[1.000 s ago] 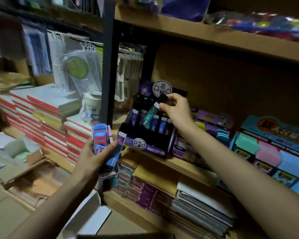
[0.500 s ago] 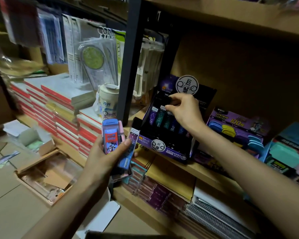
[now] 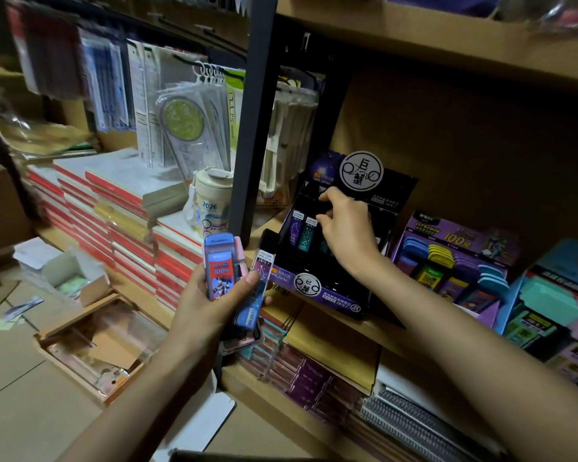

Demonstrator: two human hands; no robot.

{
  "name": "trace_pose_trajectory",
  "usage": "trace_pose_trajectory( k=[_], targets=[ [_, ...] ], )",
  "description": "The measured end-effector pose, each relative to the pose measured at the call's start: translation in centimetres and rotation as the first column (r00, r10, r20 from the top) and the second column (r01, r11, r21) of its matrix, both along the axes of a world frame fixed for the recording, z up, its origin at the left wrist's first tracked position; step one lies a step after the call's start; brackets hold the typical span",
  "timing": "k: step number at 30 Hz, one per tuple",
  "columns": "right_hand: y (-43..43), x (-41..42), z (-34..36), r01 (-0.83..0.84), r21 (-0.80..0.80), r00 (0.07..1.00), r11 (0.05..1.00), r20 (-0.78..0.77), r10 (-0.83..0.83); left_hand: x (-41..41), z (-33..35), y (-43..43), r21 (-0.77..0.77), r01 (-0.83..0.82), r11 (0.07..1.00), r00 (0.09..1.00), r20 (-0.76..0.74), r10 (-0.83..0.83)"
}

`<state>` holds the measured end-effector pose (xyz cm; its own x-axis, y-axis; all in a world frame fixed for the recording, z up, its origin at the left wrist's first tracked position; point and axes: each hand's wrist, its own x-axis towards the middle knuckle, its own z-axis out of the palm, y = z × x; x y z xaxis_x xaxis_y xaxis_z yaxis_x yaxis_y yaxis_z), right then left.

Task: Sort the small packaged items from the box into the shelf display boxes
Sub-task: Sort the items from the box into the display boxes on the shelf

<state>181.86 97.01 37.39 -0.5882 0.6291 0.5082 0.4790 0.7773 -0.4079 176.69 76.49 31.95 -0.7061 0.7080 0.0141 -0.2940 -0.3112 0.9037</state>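
In the display box [image 3: 317,293] stand slim tubes [image 3: 300,230]; right hand [image 3: 346,228], grasp unclear; left hand [image 3: 207,308] grips packs [image 3: 218,268].

Your view: dim, warm light; deep shadow under the shelf [image 3: 414,38]; edges bowed, corners blurred.

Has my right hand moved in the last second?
Yes: right hand dropped from beside the round logo card down into the black display box slots.
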Motion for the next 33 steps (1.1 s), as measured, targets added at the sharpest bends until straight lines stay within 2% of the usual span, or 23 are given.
trace_pose_trajectory(
  k=[3, 4, 5, 6, 8, 9, 10, 12, 17, 18, 20, 24, 26, 29, 33],
  targets=[
    [-1.2, 1.0, 1.0, -0.011, 0.039, 0.999, 0.999, -0.05, 0.013, -0.1, -0.1, 0.1, 0.007, 0.008, 1.0, 1.0, 0.001, -0.008],
    [-1.8, 1.5, 1.2, -0.05, -0.007, 0.995, 0.999, -0.087, 0.049, -0.1, -0.1, 0.1, 0.006, 0.012, 1.0, 1.0, -0.001, -0.012],
    [-2.7, 2.0, 1.3, -0.111, -0.121, 0.988, 0.986, -0.118, 0.097, 0.0, -0.2, 0.1, 0.003, 0.016, 1.0, 1.0, -0.004, -0.016],
    [-3.5, 2.5, 1.2, -0.186, -0.298, 0.978, 0.936, -0.144, 0.148, 0.1, -0.2, 0.2, 0.0, 0.019, 1.0, 1.0, -0.009, -0.019],
    [-5.2, 3.1, 0.6, -0.291, -0.658, 0.957, 0.694, -0.21, 0.202, 0.2, -0.3, 0.3, -0.005, 0.02, 1.0, 0.999, -0.026, -0.02],
    [-5.8, 3.3, 0.2, -0.31, -0.759, 0.951, 0.572, -0.241, 0.195, 0.3, -0.4, 0.4, -0.011, 0.021, 1.0, 0.999, -0.037, -0.022],
    [-6.2, 3.3, -0.1, -0.321, -0.813, 0.947, 0.486, -0.268, 0.176, 0.4, -0.4, 0.4, -0.02, 0.026, 0.999, 0.999, -0.046, -0.027],
    [-6.6, 3.4, -0.5, -0.344, -0.858, 0.939, 0.383, -0.316, 0.136, 0.5, -0.5, 0.5, -0.036, 0.041, 0.999, 0.998, -0.056, -0.042],
    [-5.9, 4.0, -0.4, -0.403, -0.868, 0.915, 0.291, -0.391, 0.099, 1.1, -0.8, 0.5, -0.066, 0.025, 0.997, 0.992, -0.119, -0.033],
    [-5.5, 4.2, 0.0, -0.419, -0.858, 0.906, 0.298, -0.414, 0.082, 1.1, -0.9, 0.6, -0.07, 0.017, 0.997, 0.992, -0.125, -0.026],
    [-4.0, 4.8, 1.4, -0.437, -0.818, 0.887, 0.375, -0.462, 0.027, 0.9, -1.0, 0.6, -0.059, 0.035, 0.998, 0.993, -0.113, -0.041],
    [-0.7, 5.8, 4.2, -0.309, -0.583, 0.879, 0.752, -0.477, -0.008, 0.6, -1.1, 0.5, -0.033, 0.07, 0.997, 0.993, -0.095, -0.073],
    [0.3, 5.7, 4.5, -0.201, -0.422, 0.894, 0.884, -0.448, -0.01, 0.5, -1.2, 0.6, -0.027, 0.062, 0.998, 0.993, -0.099, -0.064],
    [0.6, 5.0, 3.8, -0.065, -0.224, 0.943, 0.972, -0.331, -0.014, 0.5, -1.2, 0.7, -0.017, 0.055, 0.998, 0.993, -0.101, -0.056],
    [0.1, 4.0, 2.3, -0.052, -0.062, 0.974, 0.997, -0.224, 0.037, 0.6, -1.3, 0.7, 0.001, 0.063, 0.998, 0.994, -0.094, -0.062]
  ],
)
